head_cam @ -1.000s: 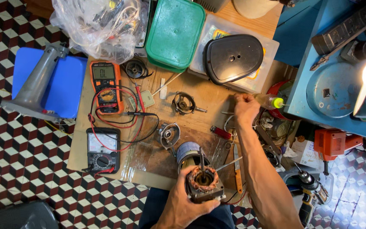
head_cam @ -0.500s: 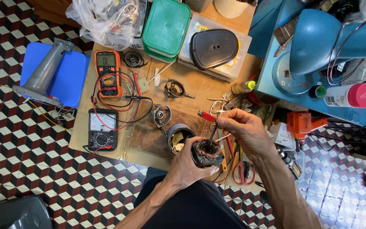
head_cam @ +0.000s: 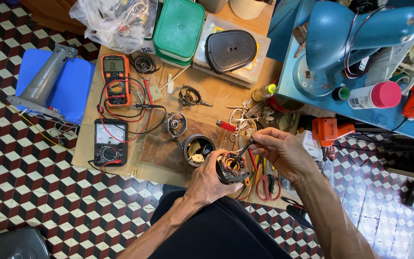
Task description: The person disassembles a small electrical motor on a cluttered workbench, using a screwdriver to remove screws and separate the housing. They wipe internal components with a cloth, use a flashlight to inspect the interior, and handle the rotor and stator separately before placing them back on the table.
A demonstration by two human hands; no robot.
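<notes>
From above, my left hand [head_cam: 212, 180] grips the round motor core [head_cam: 232, 167], copper-wound, at the board's [head_cam: 207, 98] near edge over my lap. My right hand [head_cam: 283, 153] pinches a thin dark tool [head_cam: 243, 149] into it. An open metal can [head_cam: 199, 149] sits just beside it, red scissors [head_cam: 266, 180] lie to the right, and two meters [head_cam: 111, 142] lie well off left.

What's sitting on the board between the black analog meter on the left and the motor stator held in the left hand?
In the head view, an open round metal housing lies between the black analog meter and the copper-wound motor stator gripped by the left hand; otherwise bare board.
</notes>
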